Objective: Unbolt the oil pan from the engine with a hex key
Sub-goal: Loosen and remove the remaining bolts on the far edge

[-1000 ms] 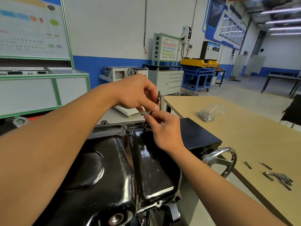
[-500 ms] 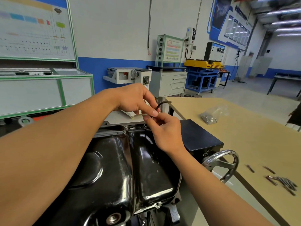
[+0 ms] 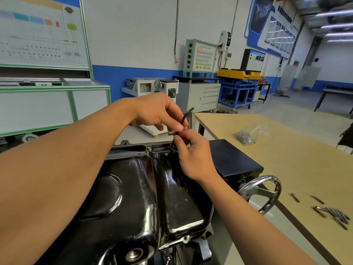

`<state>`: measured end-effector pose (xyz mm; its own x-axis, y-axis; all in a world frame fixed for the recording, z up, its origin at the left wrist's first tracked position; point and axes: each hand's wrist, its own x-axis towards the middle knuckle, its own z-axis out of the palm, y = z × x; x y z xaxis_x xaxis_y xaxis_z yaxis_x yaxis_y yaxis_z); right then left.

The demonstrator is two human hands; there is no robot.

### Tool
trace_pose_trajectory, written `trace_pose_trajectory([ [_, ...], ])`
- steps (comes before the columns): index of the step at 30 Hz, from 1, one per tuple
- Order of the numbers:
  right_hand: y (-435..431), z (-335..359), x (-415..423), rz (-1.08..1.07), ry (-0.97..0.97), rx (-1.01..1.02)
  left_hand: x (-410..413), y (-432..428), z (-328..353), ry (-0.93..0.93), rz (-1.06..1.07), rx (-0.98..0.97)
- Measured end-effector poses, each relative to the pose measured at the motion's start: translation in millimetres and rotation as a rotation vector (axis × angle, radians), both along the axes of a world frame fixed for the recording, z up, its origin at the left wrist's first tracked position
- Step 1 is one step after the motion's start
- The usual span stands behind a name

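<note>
Pan (image 3: pixel 133 197): glossy black pressed steel, dished and ribbed, low centre. Left hand (image 3: pixel 156 113), above the pan's far rim: curled fingers pinching a bent black hex key (image 3: pixel 186 116). Bolt (image 3: pixel 171 133): small, grey, threaded, at the fingertips; which hand holds it is unclear. Right hand (image 3: pixel 193 155), over the pan's far right corner: fingertips pinching the key's shaft. Handwheel (image 3: pixel 267 190): chromed, spoked, right of the pan. Table (image 3: pixel 286 150): pale wood, further right.

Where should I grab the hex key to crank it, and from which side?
The short bent arm at the top of the hex key, likely from above right: it juts clear past the left hand, giving leverage, while the right hand pinches the shaft lower down, near the oil pan rim.
</note>
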<state>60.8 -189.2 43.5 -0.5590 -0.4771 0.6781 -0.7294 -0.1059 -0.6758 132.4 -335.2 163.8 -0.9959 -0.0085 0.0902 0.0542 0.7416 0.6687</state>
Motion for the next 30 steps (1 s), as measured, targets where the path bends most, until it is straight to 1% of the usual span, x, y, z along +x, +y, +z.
trace_pose_trajectory([
  [4, 0.4, 1.7, 1.0, -0.007, -0.031, -0.003, -2.1, 3.4, -2.1, 0.045, 0.015, 0.005],
  [10, 0.3, 2.1, -0.1, -0.043, -0.099, -0.088, -7.5, 10.3, -5.2, 0.084, 0.024, 0.004],
  [13, 0.0, 0.0, -0.6, -0.022, -0.083, -0.051, -6.4, 10.9, -4.7, 0.076, 0.007, 0.007],
  [17, -0.2, -0.3, -1.6, -0.002, -0.046, -0.014, -0.5, 9.7, -1.4, 0.005, -0.03, 0.002],
  [21, -1.0, -2.3, -2.8, 0.0, -0.027, 0.005, -0.6, 10.5, -2.2, 0.053, 0.016, 0.01],
  [24, -2.8, -3.1, -3.5, -0.04, -0.046, -0.019, -3.1, 12.5, -4.1, 0.088, 0.046, 0.008],
  [28, -6.2, -3.9, -3.1, -0.152, -0.064, -0.054, -9.0, 12.5, -7.3, 0.126, 0.069, -0.006],
  [30, -6.8, -3.8, -2.0, -0.167, -0.068, -0.054, -11.3, 13.2, -8.7, 0.13, 0.07, -0.012],
])
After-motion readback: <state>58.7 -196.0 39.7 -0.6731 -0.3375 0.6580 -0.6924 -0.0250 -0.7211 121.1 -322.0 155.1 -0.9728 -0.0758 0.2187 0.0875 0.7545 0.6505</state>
